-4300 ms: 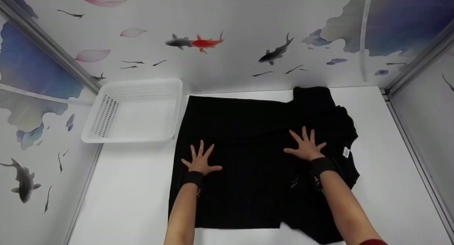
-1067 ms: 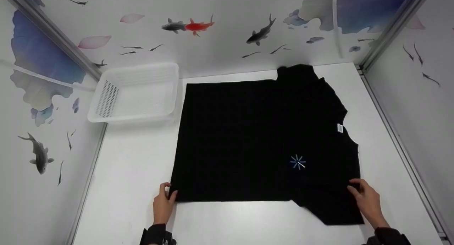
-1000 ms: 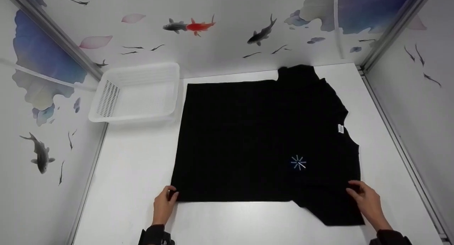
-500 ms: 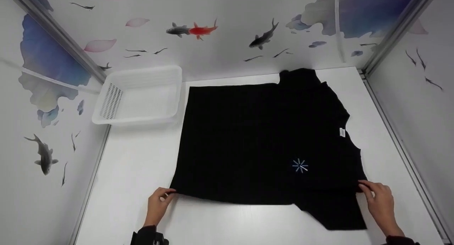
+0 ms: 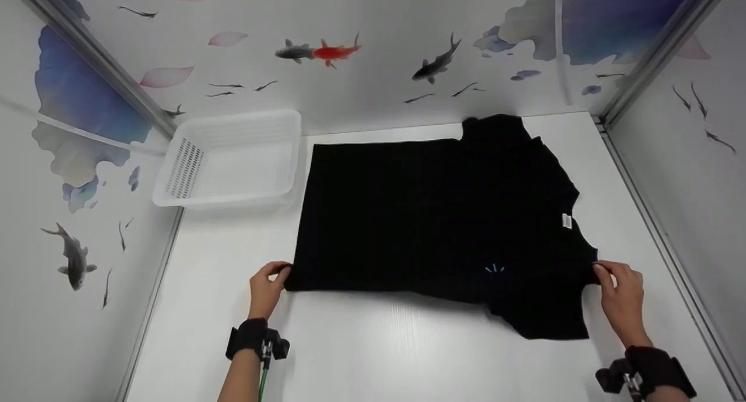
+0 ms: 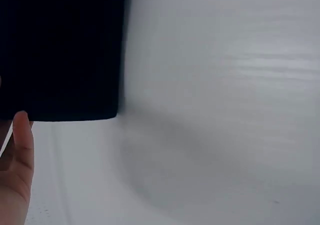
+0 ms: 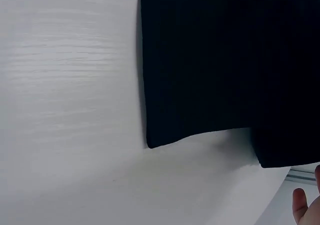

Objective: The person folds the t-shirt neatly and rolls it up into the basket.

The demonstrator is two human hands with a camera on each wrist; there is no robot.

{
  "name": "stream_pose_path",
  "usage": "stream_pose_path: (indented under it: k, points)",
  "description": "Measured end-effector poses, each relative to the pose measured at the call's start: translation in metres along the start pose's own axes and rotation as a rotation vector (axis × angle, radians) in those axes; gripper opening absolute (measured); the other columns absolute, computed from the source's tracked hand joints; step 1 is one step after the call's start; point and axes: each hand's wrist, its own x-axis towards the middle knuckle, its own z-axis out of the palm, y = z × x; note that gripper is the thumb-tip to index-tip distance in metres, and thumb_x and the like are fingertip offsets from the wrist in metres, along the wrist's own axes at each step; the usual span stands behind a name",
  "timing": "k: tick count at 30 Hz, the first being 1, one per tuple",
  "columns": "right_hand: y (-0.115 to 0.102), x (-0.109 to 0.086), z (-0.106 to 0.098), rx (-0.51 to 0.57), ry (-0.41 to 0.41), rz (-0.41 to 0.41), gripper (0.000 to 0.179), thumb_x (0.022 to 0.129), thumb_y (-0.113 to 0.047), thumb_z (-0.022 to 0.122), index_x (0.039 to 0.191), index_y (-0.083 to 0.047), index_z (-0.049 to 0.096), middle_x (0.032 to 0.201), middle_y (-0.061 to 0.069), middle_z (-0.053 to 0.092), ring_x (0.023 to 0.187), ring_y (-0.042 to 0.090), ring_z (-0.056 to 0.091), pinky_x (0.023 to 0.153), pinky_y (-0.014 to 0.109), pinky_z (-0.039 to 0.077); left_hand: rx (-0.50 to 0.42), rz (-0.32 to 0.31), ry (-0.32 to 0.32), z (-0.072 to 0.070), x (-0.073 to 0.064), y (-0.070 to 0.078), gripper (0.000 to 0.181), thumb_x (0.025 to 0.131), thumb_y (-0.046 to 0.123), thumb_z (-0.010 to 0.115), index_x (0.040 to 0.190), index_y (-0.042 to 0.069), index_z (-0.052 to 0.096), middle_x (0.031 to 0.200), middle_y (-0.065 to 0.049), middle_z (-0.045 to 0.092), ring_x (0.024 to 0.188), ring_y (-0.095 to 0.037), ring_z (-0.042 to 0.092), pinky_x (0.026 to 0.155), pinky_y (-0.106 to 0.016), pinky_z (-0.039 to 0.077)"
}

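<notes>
A black T-shirt (image 5: 408,215) lies sideways on the white table, its hem to the left and its neck, with a white label (image 5: 567,221), to the right. My left hand (image 5: 269,285) pinches the hem between thumb and fingers, near the front corner. At the shoulder edge my right hand (image 5: 623,294) pinches the cloth, with the near sleeve (image 5: 548,320) hanging toward me. Only the top of the pale starburst print (image 5: 495,268) shows, as the front part is lifted into a fold. In the left wrist view the thumb (image 6: 23,135) presses at the cloth's edge.
A white plastic basket (image 5: 233,163) with slotted sides stands at the back left. Printed walls with fish and petals (image 5: 431,64) enclose the table (image 5: 396,355) at the back and both sides. A black band with a camera (image 5: 256,338) sits on the left wrist.
Both hands went from lying flat on the shirt to its side edges, took hold of it, and now have moved away from me. The front edge has risen and shifted back, partly covering the print.
</notes>
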Motion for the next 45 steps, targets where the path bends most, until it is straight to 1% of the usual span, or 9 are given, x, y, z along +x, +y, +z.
stream_pose_path:
  k: [5,13,16,19,26,30,35,41,45]
  points:
    - [-0.002,0.021,0.007,-0.031,-0.088,0.097,0.025,0.102,-0.008,0.049,0.108,0.013,0.062,0.099,0.029,0.06,0.091,0.03,0.045,0.079,0.04,0.033,-0.033,-0.071,-0.045,0.014,0.031,0.004,0.016,0.093,-0.001,0.062,0.104,-0.011,0.067,0.095,-0.023,0.066,0.083,-0.032,0.066,0.063,-0.023,0.054]
    - [0.005,0.043,0.02,-0.067,-0.14,0.086,0.023,0.101,-0.006,0.051,0.107,0.013,0.062,0.097,0.034,0.061,0.085,0.043,0.051,0.077,0.051,0.035,0.079,-0.116,-0.059,0.031,0.062,0.004,0.019,0.093,0.001,0.062,0.107,-0.011,0.066,0.096,-0.024,0.067,0.077,-0.033,0.067,0.065,-0.028,0.054]
    - [0.008,0.048,0.024,-0.11,-0.181,0.113,0.025,0.102,-0.01,0.05,0.108,0.012,0.061,0.1,0.035,0.061,0.091,0.05,0.054,0.08,0.061,0.036,0.137,-0.134,-0.068,0.038,0.069,0.003,0.02,0.093,0.003,0.062,0.108,-0.01,0.067,0.094,-0.024,0.068,0.075,-0.033,0.066,0.067,-0.034,0.052]
    - [0.01,0.054,0.03,-0.132,-0.233,0.161,0.028,0.103,-0.013,0.048,0.11,0.011,0.06,0.107,0.036,0.059,0.1,0.053,0.053,0.085,0.068,0.032,0.181,-0.14,-0.068,0.045,0.074,0.003,0.02,0.094,0.004,0.061,0.108,-0.009,0.067,0.096,-0.025,0.068,0.083,-0.036,0.065,0.074,-0.043,0.051]
    - [0.015,0.065,0.044,-0.165,-0.316,0.24,0.025,0.104,-0.011,0.045,0.112,0.01,0.056,0.115,0.036,0.056,0.108,0.053,0.049,0.091,0.069,0.027,0.213,-0.183,-0.05,0.057,0.078,0.005,0.022,0.095,0.001,0.057,0.112,-0.01,0.064,0.107,-0.028,0.066,0.1,-0.042,0.062,0.088,-0.052,0.047]
    - [0.016,0.07,0.05,-0.198,-0.382,0.24,0.026,0.104,-0.01,0.045,0.115,0.011,0.054,0.118,0.036,0.054,0.109,0.054,0.049,0.091,0.07,0.03,0.227,-0.149,-0.031,0.065,0.08,0.005,0.03,0.094,-0.001,0.056,0.122,-0.01,0.058,0.115,-0.029,0.059,0.106,-0.043,0.057,0.092,-0.053,0.045]
    - [0.018,0.07,0.049,-0.312,-0.425,0.122,0.023,0.1,-0.006,0.049,0.112,0.012,0.056,0.109,0.037,0.054,0.098,0.055,0.052,0.078,0.069,0.038,0.319,-0.056,-0.044,0.072,0.076,0.005,0.028,0.091,-0.003,0.058,0.118,-0.01,0.061,0.124,-0.028,0.053,0.108,-0.047,0.052,0.094,-0.054,0.043]
    - [0.016,0.067,0.046,-0.356,-0.416,0.019,0.021,0.096,-0.003,0.051,0.111,0.01,0.059,0.112,0.037,0.051,0.1,0.057,0.048,0.074,0.068,0.038,0.437,-0.064,-0.172,0.076,0.071,0.015,0.029,0.091,0.0,0.06,0.117,-0.013,0.063,0.14,-0.034,0.039,0.114,-0.049,0.043,0.094,-0.052,0.041]
    - [0.008,0.058,0.039,-0.3,-0.371,-0.038,0.021,0.093,0.002,0.054,0.112,0.009,0.06,0.115,0.036,0.049,0.104,0.056,0.043,0.073,0.067,0.036,0.374,0.025,-0.115,0.085,0.063,0.027,0.028,0.089,-0.003,0.061,0.116,-0.013,0.064,0.143,-0.036,0.034,0.119,-0.049,0.038,0.094,-0.052,0.042]
